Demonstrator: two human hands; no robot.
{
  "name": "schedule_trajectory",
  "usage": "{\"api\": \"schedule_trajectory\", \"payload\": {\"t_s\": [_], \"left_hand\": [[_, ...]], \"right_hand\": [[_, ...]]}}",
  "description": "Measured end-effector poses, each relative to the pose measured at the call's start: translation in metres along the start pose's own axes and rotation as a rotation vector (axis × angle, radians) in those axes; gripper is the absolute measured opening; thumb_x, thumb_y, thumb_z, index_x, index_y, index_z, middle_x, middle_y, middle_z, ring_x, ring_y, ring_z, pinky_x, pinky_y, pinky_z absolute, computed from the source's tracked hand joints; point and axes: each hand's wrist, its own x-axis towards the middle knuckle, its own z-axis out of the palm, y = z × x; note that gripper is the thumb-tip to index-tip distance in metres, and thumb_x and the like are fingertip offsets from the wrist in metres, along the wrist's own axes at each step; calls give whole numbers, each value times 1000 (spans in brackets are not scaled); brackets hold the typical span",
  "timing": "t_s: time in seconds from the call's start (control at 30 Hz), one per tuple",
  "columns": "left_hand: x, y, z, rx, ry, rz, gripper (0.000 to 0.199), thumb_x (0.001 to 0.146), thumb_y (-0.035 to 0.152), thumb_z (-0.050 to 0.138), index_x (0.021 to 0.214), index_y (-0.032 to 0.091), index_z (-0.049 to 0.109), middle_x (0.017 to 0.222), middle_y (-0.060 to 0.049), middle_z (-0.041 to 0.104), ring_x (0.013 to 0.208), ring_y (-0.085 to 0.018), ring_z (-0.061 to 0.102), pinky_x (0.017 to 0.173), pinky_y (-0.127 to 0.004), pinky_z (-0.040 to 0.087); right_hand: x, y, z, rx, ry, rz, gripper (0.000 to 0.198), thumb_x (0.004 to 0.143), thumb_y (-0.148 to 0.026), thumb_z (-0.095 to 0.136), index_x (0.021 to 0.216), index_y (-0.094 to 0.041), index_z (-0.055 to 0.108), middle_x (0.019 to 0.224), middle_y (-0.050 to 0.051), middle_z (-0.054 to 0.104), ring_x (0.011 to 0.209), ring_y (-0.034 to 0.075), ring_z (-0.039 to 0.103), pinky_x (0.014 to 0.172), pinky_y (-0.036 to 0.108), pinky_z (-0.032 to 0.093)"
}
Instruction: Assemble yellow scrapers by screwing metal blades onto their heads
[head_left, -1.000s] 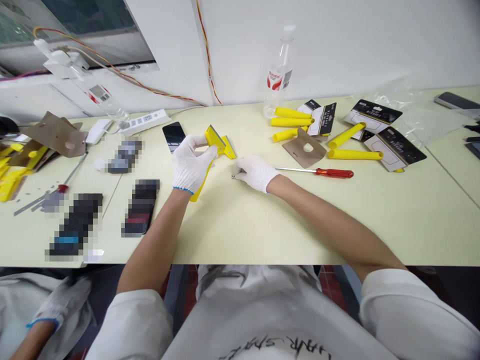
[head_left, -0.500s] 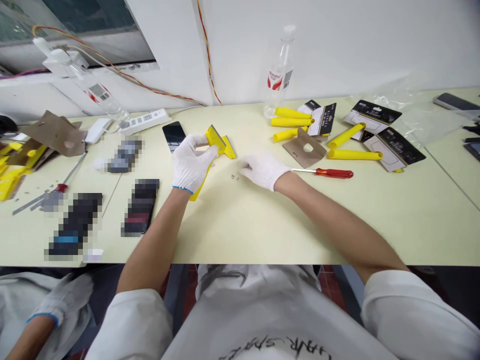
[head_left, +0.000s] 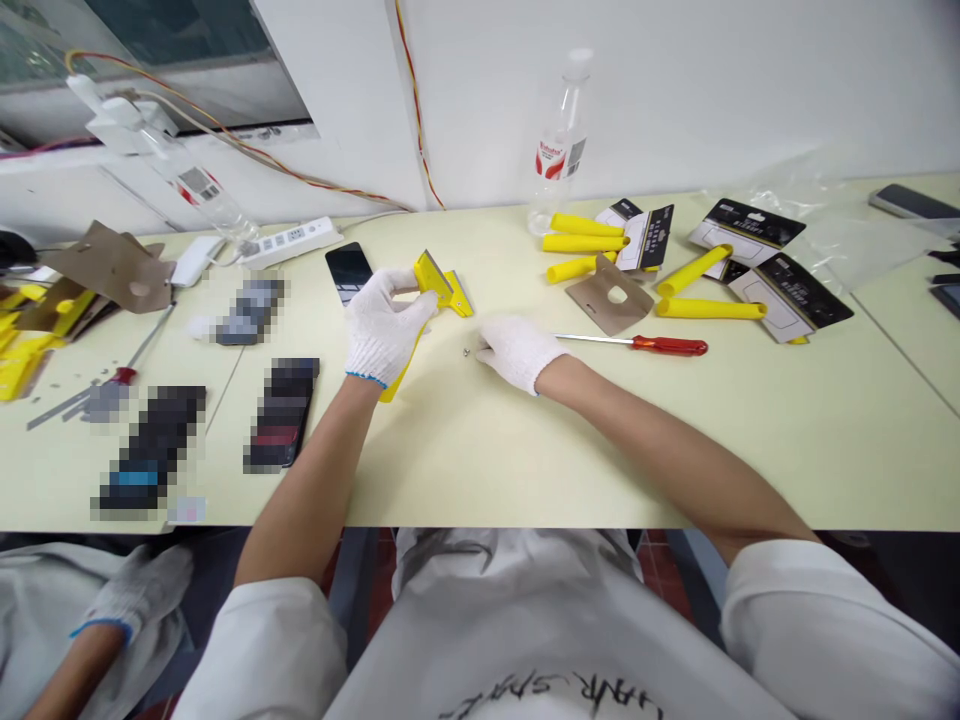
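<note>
Seen from above, a person in white knitted gloves works at a pale yellow bench (head_left: pixel 525 460). The left hand (head_left: pixel 386 325) is closed around a yellow scraper (head_left: pixel 435 285), thumb across its neck; the scraper leans diagonally, its wide head poking out beyond the fingers on the upper right and its handle end showing below the palm, beside the wrist. The right hand (head_left: pixel 519 352) is just to the right of the scraper's head and a little nearer the person, apart from it, with fingers bent down at the bench; whether they pinch anything cannot be told. A tiny metal piece (head_left: pixel 466 352) lies at these fingertips, between the two hands and just below the scraper's head; whether the glove touches it is unclear. Past the right hand's far side lies a red-handled screwdriver (head_left: pixel 669 346), its shaft pointing toward the glove and partly hidden behind it. Farther right and back are yellow tubes (head_left: pixel 585 243), a folded brown card (head_left: pixel 609 295) and black-and-white packaging cards (head_left: pixel 799 295). A clear bottle (head_left: pixel 557 150) stands near the wall. Behind the left hand lies a dark phone (head_left: pixel 349 270).
</note>
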Motion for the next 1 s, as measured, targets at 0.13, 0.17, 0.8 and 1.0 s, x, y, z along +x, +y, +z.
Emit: {"api": "schedule_trajectory", "payload": {"t_s": [0.13,0.17,0.8,1.0], "left_hand": [[-2,1,3,-72,-46,-74,27,94,23,92,117,21,77,125,-11,88,98,-29,90,67,-33,74],[-2,2,3,-73,-53,-85,29,93,23,93,117,21,76,126,-12,87,99,-29,89,66,-33,74],[-33,5,28,23,-194,-14,27,100,33,93,122,22,82,113,-7,90,94,-25,90,77,-33,75],[-36,8,28,-61,-232,-43,32,96,36,99,120,24,82,103,-5,88,86,-24,87,77,-37,74]], "right_hand": [[4,3,3,-45,-39,-54,27,119,-18,66,134,-9,87,136,26,86,125,38,83,108,43,60],[5,3,3,-53,-49,-51,28,119,-17,65,135,-8,86,136,27,85,125,39,83,108,43,60],[-9,5,-16,358,491,-39,14,118,-25,61,113,-25,75,128,13,83,118,32,77,105,45,59],[-11,10,-16,462,495,40,17,115,-35,68,120,-23,78,123,13,84,116,33,76,104,46,60]]}}
